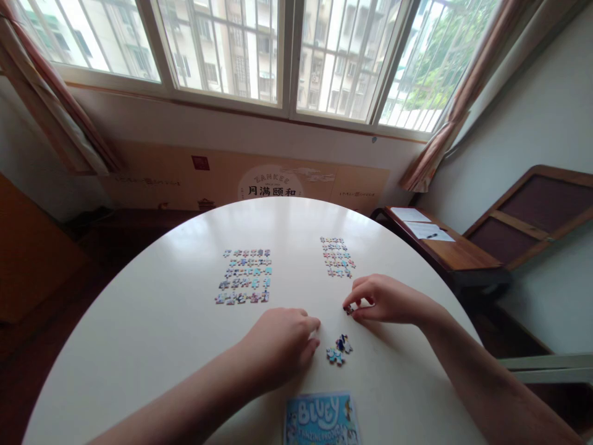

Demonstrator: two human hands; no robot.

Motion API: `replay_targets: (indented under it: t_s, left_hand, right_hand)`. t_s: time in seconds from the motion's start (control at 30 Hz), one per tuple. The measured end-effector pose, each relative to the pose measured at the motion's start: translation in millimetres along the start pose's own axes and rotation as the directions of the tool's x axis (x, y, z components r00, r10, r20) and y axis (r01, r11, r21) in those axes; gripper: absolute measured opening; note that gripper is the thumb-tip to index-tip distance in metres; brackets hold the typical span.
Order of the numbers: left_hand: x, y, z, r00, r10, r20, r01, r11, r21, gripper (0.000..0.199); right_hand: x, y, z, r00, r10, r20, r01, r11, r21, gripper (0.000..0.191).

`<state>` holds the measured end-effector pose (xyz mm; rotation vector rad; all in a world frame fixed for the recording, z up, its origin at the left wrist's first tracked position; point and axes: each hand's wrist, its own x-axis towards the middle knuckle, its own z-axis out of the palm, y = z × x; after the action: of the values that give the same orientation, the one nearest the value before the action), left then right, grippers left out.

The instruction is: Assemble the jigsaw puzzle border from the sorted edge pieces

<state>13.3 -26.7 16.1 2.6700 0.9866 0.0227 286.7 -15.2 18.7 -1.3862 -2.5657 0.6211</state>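
On the table [152, 346], one block of puzzle pieces [249, 272] lay beyond the left hand [283, 340], another block [340, 255] lay to its right, beyond the right hand [386, 300], a loose cluster [336, 356] sat between the hands, the Bluey picture [319, 419] lay before it, and papers [428, 231] rested on a desk [463, 258] at right.

Right hand [382, 300] pinching puzzle piece [348, 311]; left hand [283, 337] near loose pieces [335, 356]; piece rows [241, 272] beyond, on white table [152, 352].
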Motion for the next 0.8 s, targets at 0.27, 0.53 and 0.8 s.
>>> replay_targets:
  t_s: [0.27, 0.53, 0.8]
  left_hand:
    - [0.0, -0.5, 1.1, 1.000, -0.005, 0.004, 0.005, 1.000, 0.012, 0.022]
    - [-0.2, -3.2, 1.9, 1.000, -0.017, 0.019, 0.017, 1.000, -0.001, 0.023]
    - [0.2, -2.6, 2.8, 0.999, -0.013, 0.029, 0.013, 1.000, 0.007, 0.025]
  right_hand:
    - [-7.3, 14.6, -8.3, 0.993, 0.109, -0.032, -0.111, 0.991, -0.072, 0.019]
    - [-2.3, 62.8, -5.1, 0.942, 0.234, -0.241, -0.254, 0.966, -0.056, 0.015]
    - [6.6, 68.7, 5.5, 0.907, 0.225, -0.355, -0.266, 0.961, -0.070, 0.018]
